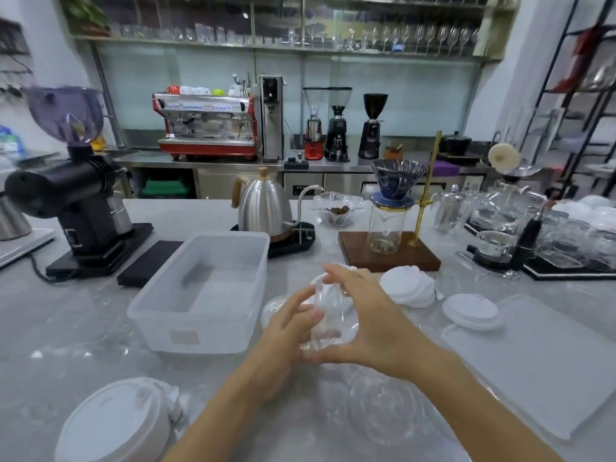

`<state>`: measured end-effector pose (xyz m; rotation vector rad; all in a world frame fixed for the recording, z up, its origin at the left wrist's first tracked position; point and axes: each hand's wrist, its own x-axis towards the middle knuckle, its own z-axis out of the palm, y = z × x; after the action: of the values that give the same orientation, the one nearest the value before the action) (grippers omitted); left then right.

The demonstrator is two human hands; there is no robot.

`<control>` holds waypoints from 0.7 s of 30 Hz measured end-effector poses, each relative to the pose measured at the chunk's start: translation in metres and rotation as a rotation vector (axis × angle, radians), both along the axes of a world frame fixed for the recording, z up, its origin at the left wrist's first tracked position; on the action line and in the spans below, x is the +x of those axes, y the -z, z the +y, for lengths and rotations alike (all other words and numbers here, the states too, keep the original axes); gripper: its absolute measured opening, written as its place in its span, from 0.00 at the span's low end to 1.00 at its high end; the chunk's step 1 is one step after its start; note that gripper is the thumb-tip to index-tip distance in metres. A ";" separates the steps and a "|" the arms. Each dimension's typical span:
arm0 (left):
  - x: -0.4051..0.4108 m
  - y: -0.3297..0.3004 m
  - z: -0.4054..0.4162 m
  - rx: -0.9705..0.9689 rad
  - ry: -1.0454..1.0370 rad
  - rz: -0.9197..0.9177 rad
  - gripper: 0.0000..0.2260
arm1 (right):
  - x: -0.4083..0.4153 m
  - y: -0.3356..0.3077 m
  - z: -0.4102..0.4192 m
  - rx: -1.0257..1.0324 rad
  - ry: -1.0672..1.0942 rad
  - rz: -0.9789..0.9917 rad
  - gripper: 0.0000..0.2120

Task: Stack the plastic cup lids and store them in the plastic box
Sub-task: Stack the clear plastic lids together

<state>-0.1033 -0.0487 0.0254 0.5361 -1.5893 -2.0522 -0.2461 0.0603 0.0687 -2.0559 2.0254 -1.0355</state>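
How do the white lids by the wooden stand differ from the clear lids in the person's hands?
The white lids are opaque; the clear lids are see-through. The white lids rest untouched on the counter; the clear lids are held above it between the left hand and right hand. Both sit outside the plastic box.

No legible text, brand or number found.
The pale label patch on the plastic box point(184, 337), left of the hands, is blank or blurred; machine panels beyond the hands are unreadable.
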 end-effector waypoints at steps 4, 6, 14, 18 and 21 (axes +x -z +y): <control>0.005 0.010 -0.011 0.130 0.065 0.044 0.30 | 0.006 0.016 -0.009 -0.074 -0.023 -0.154 0.53; 0.005 0.010 -0.011 0.146 0.098 0.055 0.33 | 0.009 0.021 -0.010 -0.091 -0.050 -0.218 0.53; 0.004 0.010 -0.005 0.065 0.179 0.038 0.34 | 0.010 0.032 -0.001 -0.072 -0.099 -0.299 0.53; 0.006 0.011 -0.001 0.024 0.124 0.012 0.37 | 0.013 0.031 0.001 -0.036 -0.128 -0.324 0.54; 0.007 0.011 -0.001 -0.034 0.114 -0.019 0.39 | 0.014 0.030 0.001 -0.005 -0.131 -0.316 0.56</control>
<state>-0.0963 -0.0496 0.0148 0.4632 -1.6986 -2.1041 -0.2320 0.0612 0.0384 -1.8565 1.7125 -1.2474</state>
